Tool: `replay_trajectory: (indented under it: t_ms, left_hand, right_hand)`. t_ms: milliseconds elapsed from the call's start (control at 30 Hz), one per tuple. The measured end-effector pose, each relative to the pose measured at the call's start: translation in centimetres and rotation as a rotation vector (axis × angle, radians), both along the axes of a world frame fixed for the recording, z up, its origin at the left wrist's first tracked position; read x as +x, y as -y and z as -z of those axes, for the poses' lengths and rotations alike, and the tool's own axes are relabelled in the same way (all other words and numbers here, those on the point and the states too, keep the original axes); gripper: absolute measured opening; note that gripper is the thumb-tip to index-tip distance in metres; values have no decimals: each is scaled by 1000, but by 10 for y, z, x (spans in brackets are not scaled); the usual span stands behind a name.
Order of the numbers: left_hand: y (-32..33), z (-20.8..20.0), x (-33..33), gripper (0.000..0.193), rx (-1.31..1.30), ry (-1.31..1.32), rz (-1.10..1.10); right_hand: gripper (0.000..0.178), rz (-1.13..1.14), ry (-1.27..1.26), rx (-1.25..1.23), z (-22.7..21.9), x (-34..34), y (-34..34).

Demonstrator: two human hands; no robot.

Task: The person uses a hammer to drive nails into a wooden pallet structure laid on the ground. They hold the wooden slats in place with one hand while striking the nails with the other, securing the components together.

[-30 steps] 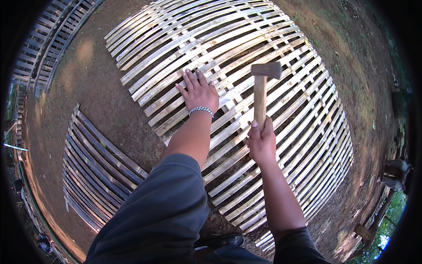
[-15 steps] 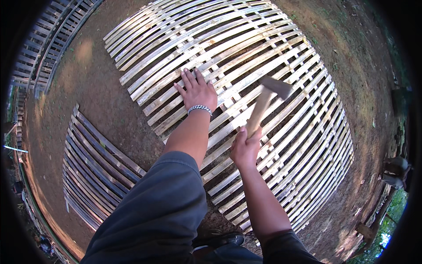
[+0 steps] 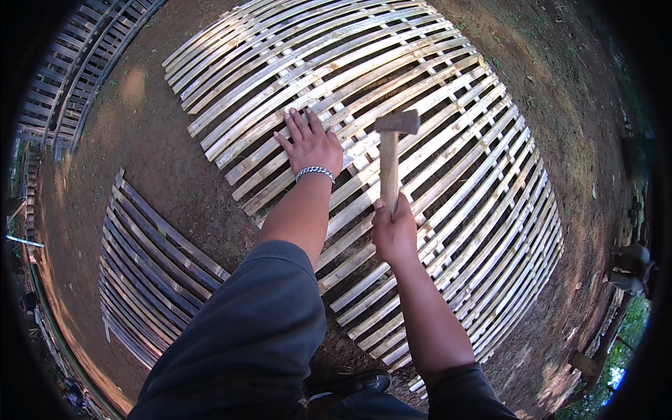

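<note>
A wide panel of pale split-bamboo slats (image 3: pixel 483 150), fixed across narrower cross strips, lies on the ground in front of me. My left hand (image 3: pixel 311 145) rests flat on the slats left of the middle, fingers spread, with a chain bracelet (image 3: pixel 315 172) at the wrist. In my right hand (image 3: pixel 396 229) is a hatchet (image 3: pixel 389 162), gripped low on its pale wooden handle. Its dark metal head is up over the panel, to the right of my left hand; whether it touches a slat I cannot tell.
A smaller panel of darker slats (image 3: pixel 157 255) lies at the left on brown soil (image 3: pixel 189 178). Slatted wooden framing (image 3: pixel 73 77) stands at the far left. My dark shoe (image 3: pixel 376 381) is by the panel's near edge.
The hatchet head has swung left and slightly up, toward my left hand, and its handle is now nearly upright in the picture. My left hand stays in place on the slats.
</note>
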State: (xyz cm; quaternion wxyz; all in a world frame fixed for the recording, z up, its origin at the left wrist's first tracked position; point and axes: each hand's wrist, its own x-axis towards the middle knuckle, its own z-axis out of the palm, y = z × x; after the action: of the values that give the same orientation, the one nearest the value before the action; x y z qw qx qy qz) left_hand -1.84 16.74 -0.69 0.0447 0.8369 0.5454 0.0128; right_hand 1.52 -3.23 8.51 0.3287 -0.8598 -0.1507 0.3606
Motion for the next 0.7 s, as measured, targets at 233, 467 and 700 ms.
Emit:
replay_trajectory:
  t_ms: [233,467,700]
  left_hand:
    - [3,-1,8,68,-4,13,5]
    - [2,2,1,68,-4,9,0]
    - [2,4,-1,68,-5,19,2]
  right_hand:
    - [35,-290,194,-174,33,2,21]
    - [39,77,137,46,2,-4,3]
    - [35,-24,116,2,-18,-8,0]
